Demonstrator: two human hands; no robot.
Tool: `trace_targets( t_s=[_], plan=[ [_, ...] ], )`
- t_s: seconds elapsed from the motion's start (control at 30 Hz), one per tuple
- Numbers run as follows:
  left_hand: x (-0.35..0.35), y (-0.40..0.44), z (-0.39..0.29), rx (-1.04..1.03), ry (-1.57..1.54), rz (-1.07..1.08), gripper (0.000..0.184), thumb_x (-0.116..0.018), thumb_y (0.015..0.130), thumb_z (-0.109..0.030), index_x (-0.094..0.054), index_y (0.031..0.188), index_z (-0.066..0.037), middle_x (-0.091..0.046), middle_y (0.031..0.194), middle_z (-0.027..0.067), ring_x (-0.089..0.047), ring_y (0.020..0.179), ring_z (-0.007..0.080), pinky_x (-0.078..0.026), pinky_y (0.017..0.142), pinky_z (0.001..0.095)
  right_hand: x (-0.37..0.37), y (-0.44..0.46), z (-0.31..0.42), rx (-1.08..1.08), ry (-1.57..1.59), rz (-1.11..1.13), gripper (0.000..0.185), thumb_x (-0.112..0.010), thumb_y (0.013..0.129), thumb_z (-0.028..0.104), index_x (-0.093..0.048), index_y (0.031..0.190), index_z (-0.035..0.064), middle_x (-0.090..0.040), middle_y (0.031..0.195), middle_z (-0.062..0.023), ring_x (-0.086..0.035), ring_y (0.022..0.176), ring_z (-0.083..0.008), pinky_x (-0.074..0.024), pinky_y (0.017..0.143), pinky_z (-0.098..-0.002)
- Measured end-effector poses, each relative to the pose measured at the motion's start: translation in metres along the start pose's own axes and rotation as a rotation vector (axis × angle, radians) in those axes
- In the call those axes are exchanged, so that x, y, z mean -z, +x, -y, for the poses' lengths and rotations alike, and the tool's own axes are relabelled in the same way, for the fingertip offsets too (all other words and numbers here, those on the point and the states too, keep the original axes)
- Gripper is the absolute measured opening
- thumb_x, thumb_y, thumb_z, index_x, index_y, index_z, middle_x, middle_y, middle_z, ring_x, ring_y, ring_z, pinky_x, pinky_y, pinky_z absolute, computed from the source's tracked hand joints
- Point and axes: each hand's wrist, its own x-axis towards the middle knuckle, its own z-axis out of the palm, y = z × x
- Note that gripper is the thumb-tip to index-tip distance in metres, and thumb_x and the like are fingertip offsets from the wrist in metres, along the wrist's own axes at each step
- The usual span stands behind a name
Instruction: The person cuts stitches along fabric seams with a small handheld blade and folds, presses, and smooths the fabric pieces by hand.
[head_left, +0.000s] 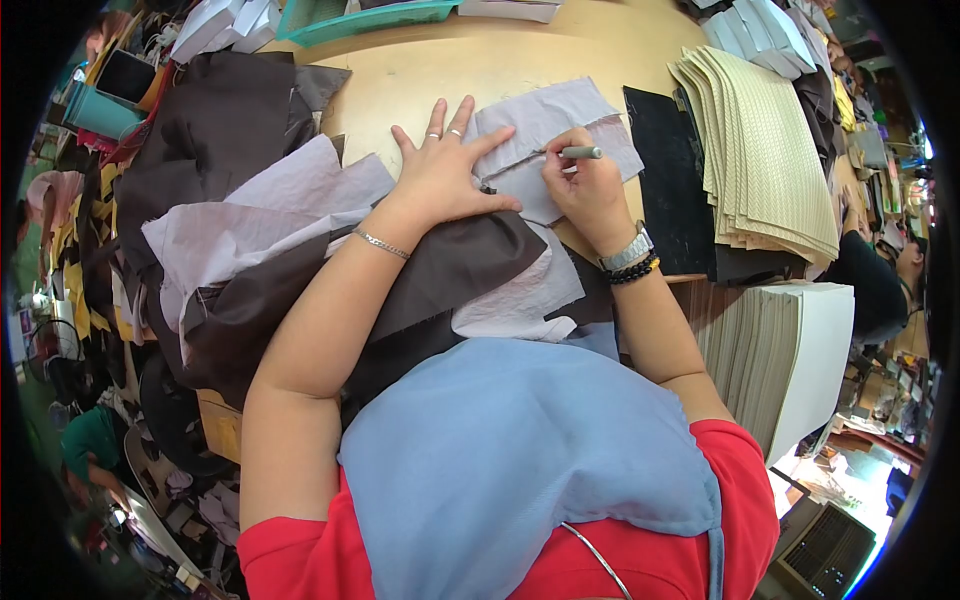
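Your left hand (440, 168) is spread wide, its index finger (492, 143) on the grey cloth (548, 112). Your right hand (588, 192) pinches a pen (581, 153), tip at the cloth.

Worn on the head, a single camera looks forward and steeply down, over the blue apron (520, 450) and past both bare forearms (345, 290), toward the left hand (445, 172) and right hand (586, 192) at the table (390, 85). The view is near, and its very wide lens curves the surroundings toward dark, rounded edges.
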Motion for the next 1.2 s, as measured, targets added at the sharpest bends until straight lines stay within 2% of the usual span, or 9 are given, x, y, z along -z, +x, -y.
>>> trace_targets(
  t_s=[0.37,0.67,0.93,1.0,1.07,1.2],
  plan=[
    [-0.004,0.0,0.002,-0.011,-0.019,-0.043,0.097,-0.076,0.055,-0.076,-0.052,0.142,-0.041,-0.022,0.162,0.0198,-0.013,0.15,0.0453,-0.009,0.102,0.0837,0.012,0.007,-0.011,-0.025,-0.082,-0.088,0.012,-0.066,0.086,0.001,-0.056,0.093,0.0036,-0.064,0.076,-0.0125,-0.068,0.065,-0.0221,-0.0547,0.06,-0.0308],
    [-0.002,0.0,0.002,-0.015,-0.021,-0.022,0.099,-0.076,0.055,-0.077,-0.05,0.144,-0.04,-0.022,0.162,0.0217,-0.012,0.15,0.0461,-0.008,0.102,0.0831,0.017,0.012,-0.015,-0.064,-0.096,-0.116,0.012,-0.065,0.086,0.002,-0.054,0.091,0.0037,-0.058,0.069,-0.0148,-0.061,0.057,-0.0263,-0.0488,0.054,-0.0361],
    [-0.002,0.002,0.002,-0.01,-0.007,0.018,0.101,-0.074,0.057,-0.078,-0.047,0.146,-0.04,-0.019,0.163,0.0215,-0.01,0.15,0.0463,-0.007,0.103,0.0825,0.045,0.021,-0.039,-0.058,-0.21,-0.199,0.009,-0.061,0.088,0.003,-0.054,0.092,0.0056,-0.059,0.077,-0.0186,-0.062,0.067,-0.0365,-0.0522,0.06,-0.0402],
    [0.0,0.001,0.001,0.001,0.003,0.034,0.1,-0.075,0.058,-0.078,-0.047,0.146,-0.04,-0.017,0.164,0.0196,-0.009,0.151,0.0458,-0.008,0.104,0.0815,0.06,0.024,-0.055,-0.037,-0.26,-0.276,0.009,-0.063,0.088,0.004,-0.056,0.093,0.0057,-0.06,0.077,-0.0158,-0.065,0.065,-0.0301,-0.0526,0.058,-0.0359],
    [0.0,0.002,0.0,0.007,0.011,0.038,0.1,-0.076,0.058,-0.077,-0.047,0.146,-0.039,-0.015,0.165,0.0184,-0.008,0.151,0.0456,-0.008,0.104,0.081,0.073,0.025,-0.052,-0.055,-0.244,-0.255,0.009,-0.065,0.089,0.005,-0.057,0.093,0.0049,-0.063,0.078,-0.0117,-0.067,0.065,-0.0224,-0.0532,0.058,-0.0318],
    [-0.001,0.001,0.0,0.005,0.023,0.039,0.098,-0.076,0.059,-0.076,-0.048,0.146,-0.04,-0.015,0.165,0.0176,-0.009,0.151,0.0456,-0.008,0.104,0.081,0.051,0.018,-0.037,-0.132,0.101,-0.167,0.011,-0.067,0.089,0.008,-0.058,0.094,0.0035,-0.067,0.08,-0.0081,-0.069,0.068,-0.017,-0.0537,0.061,-0.0294]
  ],
)
